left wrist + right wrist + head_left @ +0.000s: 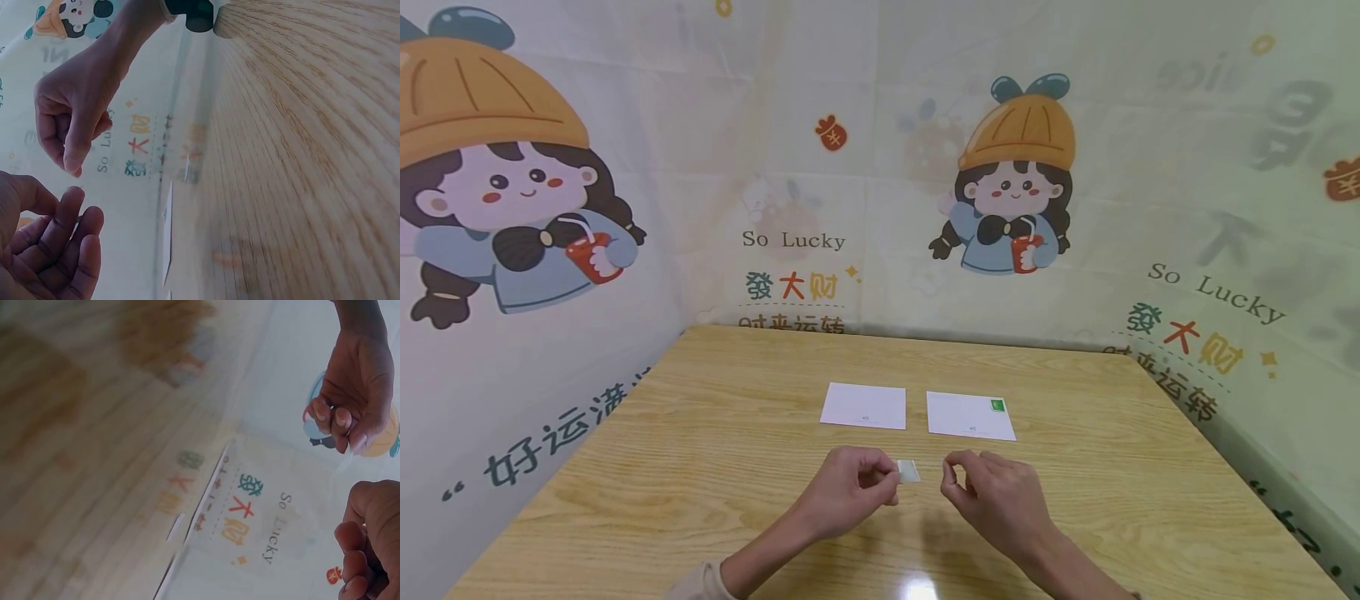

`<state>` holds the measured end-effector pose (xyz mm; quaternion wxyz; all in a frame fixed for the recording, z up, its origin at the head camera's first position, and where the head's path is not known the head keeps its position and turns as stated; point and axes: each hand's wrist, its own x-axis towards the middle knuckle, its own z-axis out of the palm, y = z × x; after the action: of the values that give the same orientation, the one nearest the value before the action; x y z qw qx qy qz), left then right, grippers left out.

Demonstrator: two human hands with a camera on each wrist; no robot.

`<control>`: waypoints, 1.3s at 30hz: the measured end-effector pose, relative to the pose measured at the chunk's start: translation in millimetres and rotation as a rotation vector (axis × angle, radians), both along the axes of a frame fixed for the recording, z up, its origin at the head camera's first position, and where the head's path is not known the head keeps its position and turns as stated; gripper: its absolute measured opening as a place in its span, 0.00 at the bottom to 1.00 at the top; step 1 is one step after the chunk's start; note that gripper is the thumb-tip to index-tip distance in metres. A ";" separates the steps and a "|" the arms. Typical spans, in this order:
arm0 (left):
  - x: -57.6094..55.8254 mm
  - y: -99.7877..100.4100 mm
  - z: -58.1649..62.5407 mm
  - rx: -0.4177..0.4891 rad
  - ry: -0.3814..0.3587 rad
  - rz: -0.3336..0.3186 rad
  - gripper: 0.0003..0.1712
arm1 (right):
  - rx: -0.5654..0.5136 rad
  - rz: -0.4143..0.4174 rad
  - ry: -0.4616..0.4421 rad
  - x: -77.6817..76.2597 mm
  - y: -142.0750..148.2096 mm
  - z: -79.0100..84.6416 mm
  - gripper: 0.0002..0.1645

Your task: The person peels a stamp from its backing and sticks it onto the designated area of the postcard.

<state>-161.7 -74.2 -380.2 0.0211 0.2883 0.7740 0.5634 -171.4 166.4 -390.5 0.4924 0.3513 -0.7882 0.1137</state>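
In the head view my left hand (854, 490) pinches a small, pale, see-through square (908, 472) between thumb and forefinger, over the table. My right hand (1000, 496) is just to its right, a short gap away. Its thumb and forefinger meet at the tips, and I see nothing between them. Both hands are raised above the wood in the wrist views, where the left hand (356, 387) faces the right hand (375, 544). Beyond them lie two white envelopes, a left envelope (863, 405) and a right envelope (966, 414) with a green stamp (997, 406) in its upper right corner.
The light wooden table (662, 467) reaches back to a printed cloth backdrop (880, 275), which also hangs along both sides. Cartoon figures and lettering cover the cloth. A bright glare spot lies at the table's near side.
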 end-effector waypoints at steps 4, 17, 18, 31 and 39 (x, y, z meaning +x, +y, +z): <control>-0.2 -0.1 -0.2 0.007 -0.005 -0.001 0.08 | -0.003 0.006 -0.006 -0.2 0.0 -0.2 0.12; 1.8 -1.1 2.0 -0.013 -0.058 0.017 0.08 | -0.001 0.058 -0.024 1.8 -2.8 1.0 0.14; 1.4 -1.4 1.7 -0.017 -0.064 0.018 0.08 | 0.000 0.064 -0.028 2.5 -3.6 1.1 0.15; 0.1 -2.7 4.5 0.046 -0.199 0.004 0.12 | 0.027 0.155 -0.036 12.7 -14.8 5.3 0.20; 2.4 -2.0 7.2 0.111 -0.265 -0.035 0.12 | 0.086 0.220 0.045 16.2 -20.0 10.3 0.17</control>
<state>-159.3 -76.1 -373.0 0.1168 0.2257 0.7269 0.6380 -155.3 146.4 -380.2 0.4789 0.4592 -0.7377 0.1251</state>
